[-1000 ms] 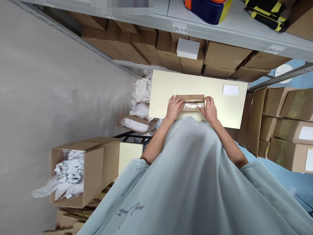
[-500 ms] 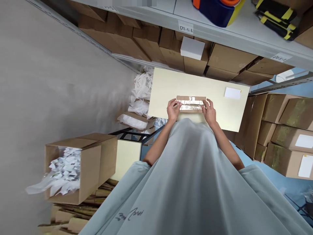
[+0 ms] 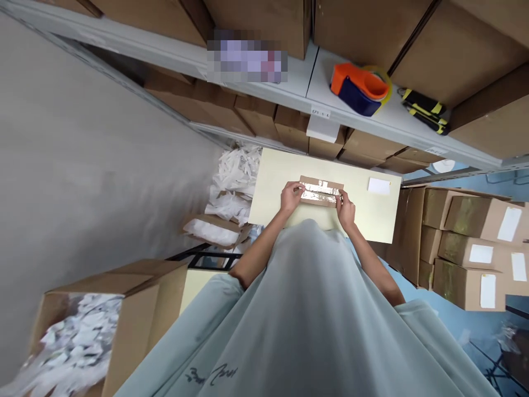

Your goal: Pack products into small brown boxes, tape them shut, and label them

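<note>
A small, narrow cardboard box with shiny clear tape along its top lies on a pale yellow tabletop, slightly tilted in view. My left hand grips its left end, thumb and fingers closed at the edge. At the opposite end, my right hand has its fingers closed on the right edge. Glare on the tape hides the detail of the seam. To the right on the same tabletop lies a small white label or card.
Above the table, a shelf holds an orange and blue tape dispenser and black-and-yellow cutters. Stacked cartons stand at right. White scraps pile up left of the table, and an open carton of scraps sits lower left.
The view has tilted up, bringing more of the upper shelf into sight. Both hands stay at the ends of the box, which now slants slightly down to the right.
</note>
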Motion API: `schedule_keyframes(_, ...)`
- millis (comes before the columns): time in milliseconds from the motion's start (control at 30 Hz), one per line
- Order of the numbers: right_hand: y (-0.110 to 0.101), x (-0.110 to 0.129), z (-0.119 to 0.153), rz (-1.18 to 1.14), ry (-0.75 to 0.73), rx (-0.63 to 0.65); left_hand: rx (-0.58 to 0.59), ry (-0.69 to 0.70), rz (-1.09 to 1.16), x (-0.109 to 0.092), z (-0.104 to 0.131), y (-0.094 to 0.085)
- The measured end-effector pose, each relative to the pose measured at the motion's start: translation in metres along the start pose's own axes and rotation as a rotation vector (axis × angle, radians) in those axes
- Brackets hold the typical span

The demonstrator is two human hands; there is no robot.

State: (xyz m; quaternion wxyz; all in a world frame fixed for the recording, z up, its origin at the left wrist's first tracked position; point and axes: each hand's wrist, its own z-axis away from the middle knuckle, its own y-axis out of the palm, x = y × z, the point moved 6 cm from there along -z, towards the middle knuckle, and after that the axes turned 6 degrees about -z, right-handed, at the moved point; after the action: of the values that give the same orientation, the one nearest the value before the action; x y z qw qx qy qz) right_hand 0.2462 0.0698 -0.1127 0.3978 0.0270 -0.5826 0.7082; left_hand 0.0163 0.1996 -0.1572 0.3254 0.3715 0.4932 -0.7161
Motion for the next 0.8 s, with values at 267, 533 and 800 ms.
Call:
schedule_keyframes(267,0.009,0.006,-0.003,0.046,0.057,-0.010,0.081,0.037,-0.110,-0.005,-0.013,-0.012)
schedule_keyframes(533,-0.036,0.046,-0.013,0.238,-0.057,-0.056,0.178,0.232,-0.313,-0.056,-0.038,-0.028)
schedule_keyframes(800,-0.200,0.186,-0.103,0.388,-0.419,-0.441,-0.068,0.671,-0.153,-0.256,-0.088,-0.066)
